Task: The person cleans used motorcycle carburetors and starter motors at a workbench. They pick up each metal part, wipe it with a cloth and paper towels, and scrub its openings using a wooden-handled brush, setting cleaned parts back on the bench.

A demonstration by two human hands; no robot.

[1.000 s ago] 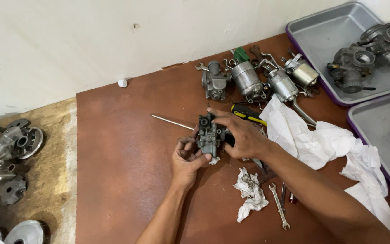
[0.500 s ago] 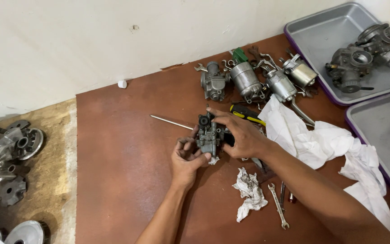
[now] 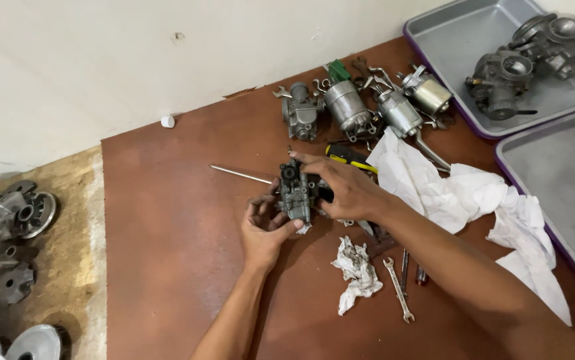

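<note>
Near the middle of the frame, both hands close on a small dark carburetor (image 3: 296, 192) that stands on the reddish-brown desk (image 3: 167, 267). The left hand (image 3: 265, 227) cups it from below and from the left, its fingers curled against the body and the thumb pressed at the lower edge. The right hand (image 3: 344, 190) covers it from the right, fingers clamped over the top and side.

Just behind the right hand lies a screwdriver with a yellow and black handle (image 3: 349, 155); a thin metal rod (image 3: 241, 175) lies to the left of the carburetor. Toward the upper middle a row of more carburetors (image 3: 347, 107) rests on the desk. A white cloth (image 3: 461, 193) spreads to the right, under the right forearm. A crumpled dirty rag (image 3: 356, 270) and a small open-end wrench (image 3: 397, 288) lie lower centre. At the upper right, a grey metal tray (image 3: 447, 33) holds another carburetor (image 3: 524, 63). At the left edge, engine parts (image 3: 11, 220) sit on the floor.
</note>
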